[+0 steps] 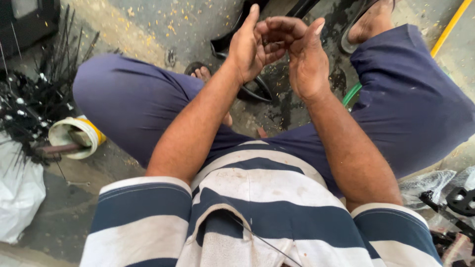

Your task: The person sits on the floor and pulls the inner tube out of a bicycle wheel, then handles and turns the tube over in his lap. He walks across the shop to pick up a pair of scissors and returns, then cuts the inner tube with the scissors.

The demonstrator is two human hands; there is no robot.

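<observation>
My left hand (247,49) and my right hand (308,62) are raised together in front of me, above my knees. The left palm faces right with its fingers pointing up. The right hand's dirty fingers curl over into the left palm. Whether anything small is pressed between them is hidden. I am sitting low in dark blue trousers (128,99) and a blue-and-white striped shirt (257,198).
A black curved rubber strip (260,91) lies on the wet concrete floor under my hands. At left are a bundle of thin black spokes (34,94), a white tape roll (74,133) and a white bag (17,193). A green hose (351,94) and black parts in plastic (460,200) lie at right.
</observation>
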